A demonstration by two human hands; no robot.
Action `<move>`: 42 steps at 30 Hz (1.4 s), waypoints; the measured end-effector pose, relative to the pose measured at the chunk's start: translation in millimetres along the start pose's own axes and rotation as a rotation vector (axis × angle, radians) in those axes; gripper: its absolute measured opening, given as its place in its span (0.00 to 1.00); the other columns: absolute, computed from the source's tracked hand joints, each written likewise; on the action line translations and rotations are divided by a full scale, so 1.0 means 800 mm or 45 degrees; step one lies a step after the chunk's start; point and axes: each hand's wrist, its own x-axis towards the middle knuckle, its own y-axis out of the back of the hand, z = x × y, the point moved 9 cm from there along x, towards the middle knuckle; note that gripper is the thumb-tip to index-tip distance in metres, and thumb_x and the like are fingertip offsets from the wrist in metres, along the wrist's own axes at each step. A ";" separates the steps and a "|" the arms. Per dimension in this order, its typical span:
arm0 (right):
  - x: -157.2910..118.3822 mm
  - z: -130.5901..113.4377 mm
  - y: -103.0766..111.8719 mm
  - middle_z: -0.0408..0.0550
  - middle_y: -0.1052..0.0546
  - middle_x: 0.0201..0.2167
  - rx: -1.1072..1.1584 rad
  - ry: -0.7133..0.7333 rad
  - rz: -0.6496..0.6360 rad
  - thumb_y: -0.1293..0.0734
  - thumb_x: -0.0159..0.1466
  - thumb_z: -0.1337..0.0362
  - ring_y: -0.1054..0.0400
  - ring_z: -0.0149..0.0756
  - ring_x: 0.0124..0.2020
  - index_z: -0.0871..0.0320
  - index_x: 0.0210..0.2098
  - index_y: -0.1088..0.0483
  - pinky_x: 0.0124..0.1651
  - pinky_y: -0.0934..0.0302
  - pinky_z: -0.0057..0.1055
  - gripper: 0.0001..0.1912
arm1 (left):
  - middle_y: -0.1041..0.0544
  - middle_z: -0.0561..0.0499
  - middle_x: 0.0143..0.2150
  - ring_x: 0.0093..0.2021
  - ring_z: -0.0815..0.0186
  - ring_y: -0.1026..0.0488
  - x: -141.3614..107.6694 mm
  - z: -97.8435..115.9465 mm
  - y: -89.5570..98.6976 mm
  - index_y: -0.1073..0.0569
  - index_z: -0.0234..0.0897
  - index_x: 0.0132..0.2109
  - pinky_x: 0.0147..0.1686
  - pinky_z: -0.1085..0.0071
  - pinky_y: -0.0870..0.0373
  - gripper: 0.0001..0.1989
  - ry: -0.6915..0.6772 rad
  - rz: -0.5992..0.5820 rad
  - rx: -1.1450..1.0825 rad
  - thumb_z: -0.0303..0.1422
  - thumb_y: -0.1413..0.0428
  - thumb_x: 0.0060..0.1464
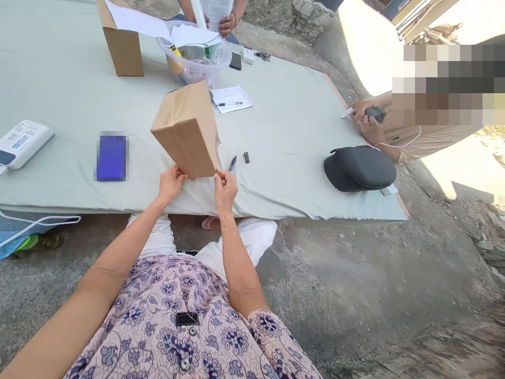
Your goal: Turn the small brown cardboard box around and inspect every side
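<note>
A brown cardboard box [188, 145] stands on the cloth-covered table in front of me, its near face towards me. My left hand [171, 184] is closed at its lower left corner, thumb and fingers pinching the edge. At the lower right corner, my right hand [226, 190] grips the box the same way, fingertips pressed together. Just beyond the right hand lies a dark marker pen [232, 163], partly hidden by the fingers. Its loose black cap [246, 157] is a little to the right.
Behind the box are a clear plastic basin [197, 73], a notepad [239, 100] with a pen and another cardboard box [127, 52]. A blue item [111, 158] and white device [26, 143] lie left; a black case [360, 168] sits right. Two other people are at the table's edges.
</note>
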 end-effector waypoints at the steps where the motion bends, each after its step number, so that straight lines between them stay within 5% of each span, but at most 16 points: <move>1: 0.003 -0.013 0.006 0.48 0.22 0.39 -0.021 0.069 0.021 0.37 0.67 0.59 0.29 0.37 0.44 0.53 0.44 0.25 0.49 0.32 0.36 0.11 | 0.18 0.47 0.35 0.37 0.62 0.19 -0.006 -0.007 -0.009 0.26 0.35 0.40 0.35 0.69 0.22 0.06 0.110 -0.039 -0.099 0.26 0.44 0.53; 3: 0.011 -0.037 0.009 0.50 0.24 0.43 -0.080 0.184 0.033 0.37 0.68 0.59 0.30 0.39 0.50 0.52 0.43 0.24 0.55 0.33 0.39 0.10 | 0.19 0.45 0.32 0.31 0.63 0.19 -0.019 -0.016 -0.030 0.27 0.33 0.37 0.28 0.71 0.24 0.05 0.294 -0.126 -0.238 0.31 0.43 0.57; 7: 0.018 -0.065 -0.019 0.51 0.24 0.44 -0.163 0.325 -0.082 0.37 0.69 0.61 0.31 0.41 0.51 0.53 0.41 0.25 0.59 0.36 0.42 0.09 | 0.20 0.43 0.28 0.24 0.65 0.22 -0.056 -0.009 -0.079 0.27 0.33 0.32 0.20 0.75 0.30 0.18 0.463 -0.506 -0.306 0.43 0.47 0.62; 10: 0.011 -0.068 -0.036 0.50 0.22 0.43 -0.131 0.365 -0.130 0.39 0.69 0.63 0.29 0.40 0.49 0.53 0.43 0.27 0.56 0.34 0.40 0.09 | 0.18 0.47 0.31 0.25 0.67 0.22 -0.073 0.015 -0.076 0.26 0.35 0.34 0.19 0.77 0.33 0.13 0.285 -0.575 -0.219 0.41 0.43 0.59; 12: 0.007 -0.064 -0.038 0.50 0.21 0.44 -0.099 0.346 -0.142 0.39 0.69 0.63 0.29 0.38 0.48 0.53 0.46 0.28 0.55 0.34 0.38 0.10 | 0.19 0.50 0.32 0.27 0.68 0.22 -0.072 0.039 -0.040 0.25 0.36 0.38 0.24 0.76 0.30 0.10 0.028 -0.370 -0.103 0.40 0.43 0.58; 17: 0.001 -0.031 -0.037 0.48 0.21 0.46 0.011 0.050 -0.217 0.36 0.66 0.61 0.26 0.35 0.43 0.52 0.58 0.35 0.50 0.32 0.35 0.21 | 0.23 0.48 0.42 0.44 0.61 0.23 -0.065 0.093 0.111 0.28 0.39 0.52 0.50 0.64 0.25 0.15 -0.544 0.601 0.240 0.38 0.43 0.60; 19: -0.003 -0.013 -0.041 0.48 0.20 0.45 0.015 -0.105 -0.233 0.34 0.64 0.59 0.25 0.36 0.42 0.53 0.60 0.36 0.50 0.32 0.36 0.25 | 0.26 0.44 0.50 0.55 0.55 0.28 -0.051 0.095 0.145 0.31 0.40 0.57 0.59 0.55 0.30 0.21 -0.621 0.784 0.327 0.38 0.40 0.58; 21: -0.009 0.001 -0.050 0.50 0.20 0.45 -0.024 -0.197 -0.281 0.32 0.63 0.57 0.25 0.39 0.43 0.55 0.56 0.33 0.52 0.32 0.39 0.23 | 0.29 0.41 0.54 0.59 0.51 0.31 -0.024 0.079 0.156 0.34 0.40 0.58 0.65 0.51 0.36 0.26 -0.568 0.780 0.316 0.42 0.37 0.56; 24: -0.020 0.014 -0.062 0.53 0.20 0.44 -0.079 -0.230 -0.350 0.33 0.63 0.58 0.26 0.42 0.44 0.57 0.52 0.30 0.54 0.32 0.42 0.19 | 0.29 0.39 0.54 0.60 0.50 0.32 0.004 0.049 0.148 0.33 0.38 0.55 0.65 0.51 0.36 0.25 -0.449 0.707 0.305 0.47 0.39 0.56; 28: -0.029 0.009 -0.046 0.54 0.21 0.45 -0.084 -0.190 -0.274 0.35 0.65 0.57 0.27 0.42 0.45 0.57 0.52 0.29 0.55 0.32 0.42 0.18 | 0.28 0.40 0.52 0.57 0.52 0.30 0.003 0.033 0.135 0.32 0.38 0.52 0.60 0.55 0.31 0.23 -0.392 0.704 0.307 0.47 0.39 0.56; 36: -0.013 -0.090 0.042 0.52 0.30 0.46 0.006 0.228 0.128 0.38 0.70 0.56 0.32 0.41 0.51 0.50 0.55 0.28 0.60 0.33 0.44 0.17 | 0.25 0.43 0.52 0.46 0.62 0.23 0.001 0.008 0.084 0.35 0.40 0.55 0.38 0.68 0.23 0.17 -0.030 0.339 -0.219 0.41 0.51 0.63; 39: -0.002 -0.118 0.054 0.51 0.34 0.45 -0.028 0.341 0.171 0.40 0.72 0.57 0.34 0.40 0.52 0.47 0.54 0.27 0.60 0.34 0.46 0.16 | 0.22 0.46 0.45 0.42 0.61 0.23 -0.007 0.008 0.055 0.28 0.39 0.50 0.38 0.66 0.24 0.16 -0.001 0.153 -0.036 0.41 0.53 0.63; 42: 0.006 -0.136 0.049 0.50 0.35 0.46 -0.047 0.423 0.158 0.41 0.72 0.60 0.35 0.41 0.52 0.45 0.53 0.26 0.61 0.35 0.47 0.16 | 0.21 0.46 0.38 0.44 0.56 0.23 -0.013 0.020 0.051 0.23 0.37 0.40 0.46 0.60 0.26 0.16 -0.140 0.118 0.345 0.41 0.52 0.62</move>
